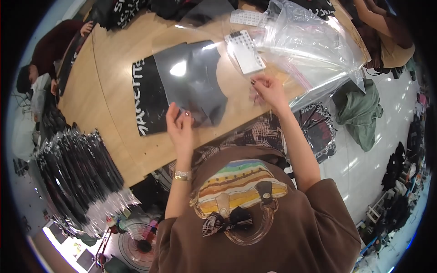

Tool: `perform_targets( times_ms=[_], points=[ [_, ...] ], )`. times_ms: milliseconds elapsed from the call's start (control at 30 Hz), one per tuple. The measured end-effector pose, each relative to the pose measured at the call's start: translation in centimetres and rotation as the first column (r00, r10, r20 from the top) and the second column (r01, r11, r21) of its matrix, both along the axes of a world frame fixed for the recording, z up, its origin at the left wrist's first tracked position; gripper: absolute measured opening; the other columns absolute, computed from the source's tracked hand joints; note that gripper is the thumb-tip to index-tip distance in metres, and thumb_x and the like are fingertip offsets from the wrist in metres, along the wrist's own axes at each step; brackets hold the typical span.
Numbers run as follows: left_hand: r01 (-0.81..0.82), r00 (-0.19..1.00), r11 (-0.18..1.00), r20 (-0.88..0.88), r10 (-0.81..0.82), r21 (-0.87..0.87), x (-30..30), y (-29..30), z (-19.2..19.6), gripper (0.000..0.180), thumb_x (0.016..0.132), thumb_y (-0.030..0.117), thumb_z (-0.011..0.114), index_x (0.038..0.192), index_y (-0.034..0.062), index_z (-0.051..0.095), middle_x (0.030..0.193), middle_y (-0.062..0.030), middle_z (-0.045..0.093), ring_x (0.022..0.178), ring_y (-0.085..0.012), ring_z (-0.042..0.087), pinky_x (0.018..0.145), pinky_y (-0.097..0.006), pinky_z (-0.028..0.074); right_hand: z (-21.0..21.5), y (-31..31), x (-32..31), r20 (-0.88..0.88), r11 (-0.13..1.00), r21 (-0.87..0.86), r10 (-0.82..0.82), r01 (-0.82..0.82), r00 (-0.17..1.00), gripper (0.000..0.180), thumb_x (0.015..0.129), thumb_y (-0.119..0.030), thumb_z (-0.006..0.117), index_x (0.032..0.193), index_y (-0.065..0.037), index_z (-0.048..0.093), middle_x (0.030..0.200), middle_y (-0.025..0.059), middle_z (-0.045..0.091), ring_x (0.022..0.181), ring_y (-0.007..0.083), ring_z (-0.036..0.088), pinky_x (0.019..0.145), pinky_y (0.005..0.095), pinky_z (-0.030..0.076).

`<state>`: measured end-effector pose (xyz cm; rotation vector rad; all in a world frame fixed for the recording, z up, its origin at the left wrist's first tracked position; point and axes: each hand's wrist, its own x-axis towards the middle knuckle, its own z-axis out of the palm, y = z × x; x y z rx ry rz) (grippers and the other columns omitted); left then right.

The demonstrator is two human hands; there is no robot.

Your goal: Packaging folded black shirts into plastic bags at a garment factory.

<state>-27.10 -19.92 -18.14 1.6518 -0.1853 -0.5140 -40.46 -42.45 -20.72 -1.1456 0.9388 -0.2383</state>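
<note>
A folded black garment [144, 102] with white lettering lies on the wooden table in front of me. A clear plastic bag [180, 84] is spread over much of it, glaring under the light. My left hand [180, 125] has its fingers curled at the bag's near left edge, by the garment. Farther right, my right hand [271, 91] pinches with thumb and forefinger at the bag's near right side. A white sheet of small dark stickers [246, 52] lies just beyond the right hand, partly beneath clear film.
A pile of clear plastic bags [314, 45] covers the table's right end. More black garments [120, 13] lie along the far edge. A tall stack of bagged black garments [79, 175] stands at left. Green cloth [359, 113] hangs at right. Co-workers are at the far left and far right.
</note>
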Motion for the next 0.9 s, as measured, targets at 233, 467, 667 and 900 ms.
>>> perform_targets(
  times_ms=[233, 467, 667, 900],
  points=[
    [-0.154, 0.968, 0.968, -0.226, 0.109, -0.196, 0.8, 1.2, -1.0, 0.039, 0.087, 0.007, 0.053, 0.124, 0.0064, 0.039, 0.112, -0.0079, 0.046, 0.099, -0.0192, 0.053, 0.079, -0.034, 0.049, -0.1, 0.0, 0.3, -0.022, 1.0, -0.005, 0.009, -0.009, 1.0, 0.021, 0.087, -0.01, 0.052, 0.105, -0.001, 0.055, 0.079, 0.0069, 0.062, 0.063, 0.0155, 0.063, 0.048, 0.0247, 0.05],
    [-0.283, 0.924, 0.904, -0.344, 0.167, -0.32, 1.4, 1.9, -0.8, 0.035, 0.088, 0.004, 0.05, 0.121, 0.0047, 0.039, 0.108, -0.0092, 0.047, 0.094, -0.02, 0.054, 0.077, -0.034, 0.051, -0.6, -0.3, -0.2, -0.001, 1.0, -0.026, -0.012, 0.012, 1.0, 0.021, 0.085, -0.008, 0.052, 0.104, 0.002, 0.054, 0.083, 0.0107, 0.063, 0.064, 0.0189, 0.064, 0.047, 0.0265, 0.051],
    [-0.263, 0.961, 0.934, -0.146, 0.233, -0.241, 2.0, 2.3, 0.0, 0.028, 0.086, 0.005, 0.053, 0.114, 0.0031, 0.046, 0.105, -0.0084, 0.051, 0.094, -0.019, 0.054, 0.079, -0.03, 0.048, -0.4, -0.3, 0.0, -0.041, 1.0, -0.027, 0.0, -0.001, 0.999, 0.023, 0.087, -0.011, 0.052, 0.107, 0.0, 0.053, 0.083, 0.0091, 0.064, 0.065, 0.0174, 0.065, 0.048, 0.0237, 0.05],
    [-0.071, 0.887, 0.892, 0.437, -0.147, 0.446, 1.2, 2.5, 0.5, 0.048, 0.07, 0.017, 0.072, 0.111, 0.0049, 0.051, 0.097, -0.0111, 0.051, 0.089, -0.0196, 0.049, 0.071, -0.029, 0.043, -0.7, -0.4, 0.1, -0.046, 0.999, -0.027, -0.043, 0.041, 0.998, 0.022, 0.086, -0.008, 0.052, 0.106, 0.0, 0.053, 0.08, 0.008, 0.064, 0.061, 0.0159, 0.064, 0.04, 0.0223, 0.046]
  ],
)
